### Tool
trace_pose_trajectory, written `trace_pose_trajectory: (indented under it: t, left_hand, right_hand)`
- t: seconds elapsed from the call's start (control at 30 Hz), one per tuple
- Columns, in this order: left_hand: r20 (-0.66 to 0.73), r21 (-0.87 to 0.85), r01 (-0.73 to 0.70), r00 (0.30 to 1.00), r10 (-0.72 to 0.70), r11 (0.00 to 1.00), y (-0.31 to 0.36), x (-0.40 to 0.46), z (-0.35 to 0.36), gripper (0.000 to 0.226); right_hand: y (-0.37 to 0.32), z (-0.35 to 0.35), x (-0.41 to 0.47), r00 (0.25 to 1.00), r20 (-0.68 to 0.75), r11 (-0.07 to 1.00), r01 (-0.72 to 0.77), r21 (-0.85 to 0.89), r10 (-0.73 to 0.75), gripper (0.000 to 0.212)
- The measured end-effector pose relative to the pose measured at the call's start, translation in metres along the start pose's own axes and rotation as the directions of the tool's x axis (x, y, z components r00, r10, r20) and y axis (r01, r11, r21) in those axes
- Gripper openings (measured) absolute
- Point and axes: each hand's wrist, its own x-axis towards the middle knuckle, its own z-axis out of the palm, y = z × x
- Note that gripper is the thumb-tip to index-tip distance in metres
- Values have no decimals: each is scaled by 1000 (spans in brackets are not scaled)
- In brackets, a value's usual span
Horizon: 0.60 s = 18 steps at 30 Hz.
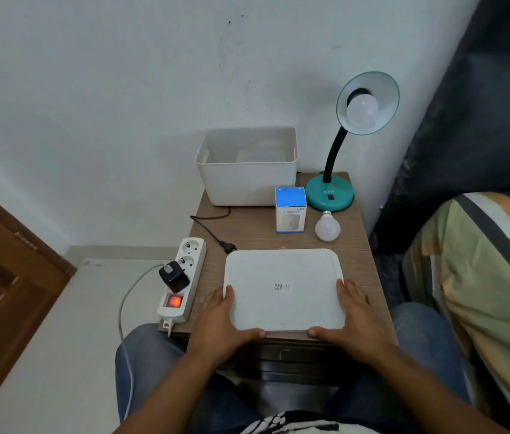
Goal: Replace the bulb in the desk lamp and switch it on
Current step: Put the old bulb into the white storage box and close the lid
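Observation:
A teal desk lamp (330,195) stands at the table's far right corner, its shade tilted toward me with an unlit white bulb (361,112) screwed in. A loose white bulb (327,227) lies on the table in front of the lamp base. Beside it stands a blue and white bulb box (290,209). The lamp's black plug (228,245) lies unplugged on the table. My left hand (222,321) and my right hand (354,317) grip the left and right sides of a flat white lid (283,289) lying at the table's near edge.
A white storage bin (247,180) sits at the back of the small wooden table (357,245). A power strip (181,283) with a lit red switch and a black charger lies along the left edge. A bed with a striped cover (479,277) is on the right.

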Motion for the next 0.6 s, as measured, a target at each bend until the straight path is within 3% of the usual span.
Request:
trace_pose_trajectory:
  t: [0.23, 0.37, 0.53, 0.6]
  left_hand:
    - [26, 21, -21, 999, 20, 1000, -5, 4, 5, 128]
    - [37, -20, -29, 999, 29, 999, -7, 8, 5, 126]
    - [-32, -103, -73, 997, 70, 992, -1, 35, -11, 114]
    - [-78, -123, -101, 993, 92, 987, 4, 56, -25, 108]
  right_hand:
    - [7, 4, 1, 1000, -8, 1000, -15, 17, 15, 119]
    - [5, -3, 11, 988, -151, 998, -9, 70, 20, 97]
    - [0, -25, 48, 941, -336, 989, 70, 132, -22, 60]
    - [-5, -33, 67, 932, -363, 992, 65, 108, -21, 55]
